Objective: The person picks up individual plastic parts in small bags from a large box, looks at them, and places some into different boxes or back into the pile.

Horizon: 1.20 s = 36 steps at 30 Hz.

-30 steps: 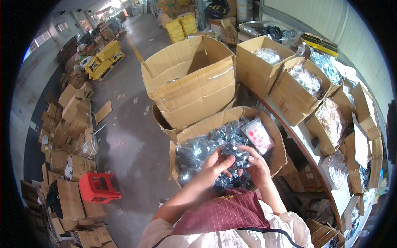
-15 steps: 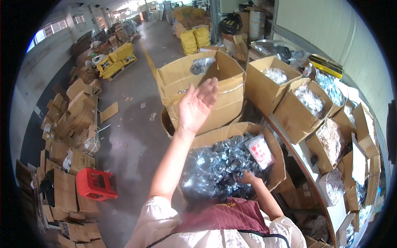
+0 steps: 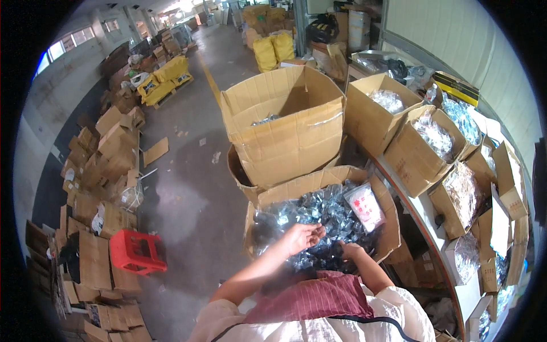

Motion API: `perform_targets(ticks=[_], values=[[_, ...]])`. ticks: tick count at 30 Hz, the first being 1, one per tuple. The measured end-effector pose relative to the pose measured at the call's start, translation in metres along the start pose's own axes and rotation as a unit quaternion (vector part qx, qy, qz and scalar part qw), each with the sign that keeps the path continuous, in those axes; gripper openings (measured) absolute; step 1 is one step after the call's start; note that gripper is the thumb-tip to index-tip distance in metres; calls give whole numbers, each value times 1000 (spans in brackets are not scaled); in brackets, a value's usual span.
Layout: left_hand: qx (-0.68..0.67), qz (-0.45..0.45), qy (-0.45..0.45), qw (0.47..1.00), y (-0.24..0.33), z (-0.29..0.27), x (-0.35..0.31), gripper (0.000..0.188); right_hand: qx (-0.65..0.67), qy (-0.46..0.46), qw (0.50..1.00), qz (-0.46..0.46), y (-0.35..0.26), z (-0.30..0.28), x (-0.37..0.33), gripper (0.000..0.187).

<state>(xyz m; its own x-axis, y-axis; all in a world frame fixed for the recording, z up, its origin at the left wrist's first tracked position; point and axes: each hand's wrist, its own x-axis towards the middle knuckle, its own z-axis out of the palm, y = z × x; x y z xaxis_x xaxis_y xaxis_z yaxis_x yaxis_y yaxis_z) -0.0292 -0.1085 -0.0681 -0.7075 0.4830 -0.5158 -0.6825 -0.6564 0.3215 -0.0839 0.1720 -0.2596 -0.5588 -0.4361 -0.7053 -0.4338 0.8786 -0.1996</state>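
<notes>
Directly before me stands an open cardboard box (image 3: 390, 244) holding a heap of small dark, shiny, plastic-wrapped packets (image 3: 327, 212). A clear plastic bag covers the heap's left part. My left hand (image 3: 303, 238) hovers over the heap, palm partly up, fingers loosely bent and apart, with nothing visible in it. To its right, my right hand (image 3: 352, 251) reaches down into the packets, where its fingertips are hidden. A white packet with red marks (image 3: 364, 208) lies on the heap's right side. Behind stands a taller open carton (image 3: 288, 145) with a few shiny packets inside.
On the right, a curved row of open cartons (image 3: 419, 149) filled with clear-wrapped goods stands on a bench (image 3: 433, 242). A red plastic stool (image 3: 137, 252) is on the floor to the left, beside stacked cardboard (image 3: 94, 259). Yellow sacks (image 3: 273, 52) stand farther back.
My left hand has come back from the tall carton to the heap. The shiny packet that was in the air over that carton is no longer there. My right hand stays at the heap.
</notes>
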Motion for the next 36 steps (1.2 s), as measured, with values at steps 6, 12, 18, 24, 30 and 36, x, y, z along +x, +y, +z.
perform_targets(ticks=[6,12,18,24,30,36], values=[[97,154,108,977,7,-1,-28,22,468,128,866,-123,-37,-84,-76,66],[257,151,47,953,-2,61,-48,41,725,242,613,-199,-84,-174,-184,35],[146,145,-70,976,-2,102,-56,48,668,339,577,-326,-105,-179,-213,51],[201,213,-34,955,-2,109,-71,50,717,312,491,-384,-117,-179,-227,64],[225,269,-28,936,-7,115,-80,53,687,366,530,-336,-122,-178,-227,66],[225,290,-54,929,-8,118,-79,51,716,364,512,-304,-122,-179,-235,64]])
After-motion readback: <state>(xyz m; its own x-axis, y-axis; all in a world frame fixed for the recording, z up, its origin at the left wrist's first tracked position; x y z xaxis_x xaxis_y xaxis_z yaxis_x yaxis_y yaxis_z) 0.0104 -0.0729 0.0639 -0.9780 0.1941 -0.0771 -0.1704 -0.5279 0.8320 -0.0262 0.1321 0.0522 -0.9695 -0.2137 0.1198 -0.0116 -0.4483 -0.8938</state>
